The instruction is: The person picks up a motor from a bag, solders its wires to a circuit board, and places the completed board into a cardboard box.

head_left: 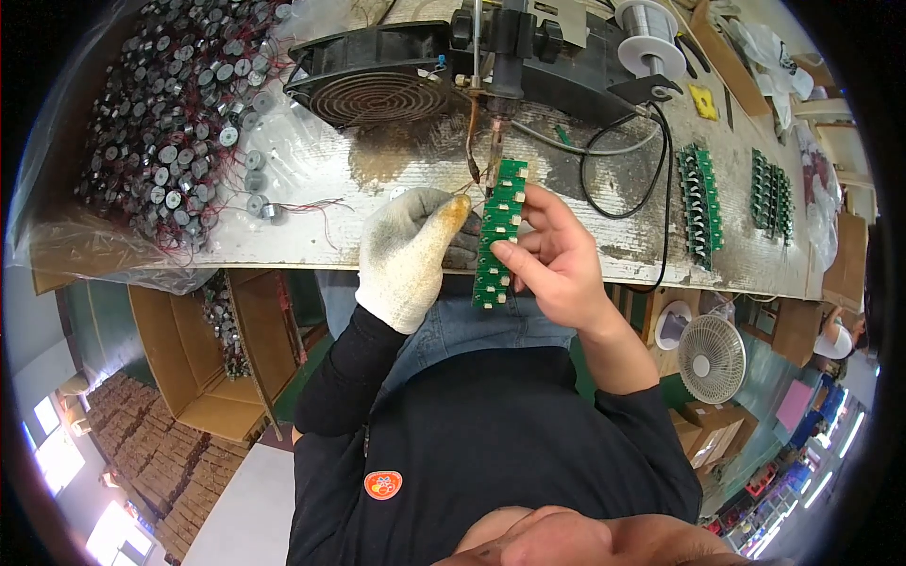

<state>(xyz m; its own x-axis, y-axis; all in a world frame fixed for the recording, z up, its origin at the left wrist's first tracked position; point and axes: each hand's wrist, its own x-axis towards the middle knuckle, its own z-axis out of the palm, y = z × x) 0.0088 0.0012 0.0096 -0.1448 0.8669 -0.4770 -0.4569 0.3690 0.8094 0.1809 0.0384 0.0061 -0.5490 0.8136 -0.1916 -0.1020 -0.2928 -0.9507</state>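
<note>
My right hand [559,259], bare, grips a long green circuit board strip [493,271] by its right edge, thumb on its face. The strip stands nearly upright in the picture, with small pale parts in a row along it. In a white work glove stained at the thumb, my left hand [411,247] pinches thin wires [464,189] beside the strip's upper left edge. Whatever lies deeper in those gloved fingers is hidden. Just above the strip is the copper-coloured tip of a soldering iron [496,138], fixed pointing down, with a thin solder feed tube [474,132] next to it.
Many small round metal parts with red wires [170,160] heap up at the left. Behind the iron stand a black fan [377,99] and a solder spool [649,38]. Finished-looking board strips [698,206] lie at right, near a black cable [666,189]. An open carton [179,349] sits below the bench.
</note>
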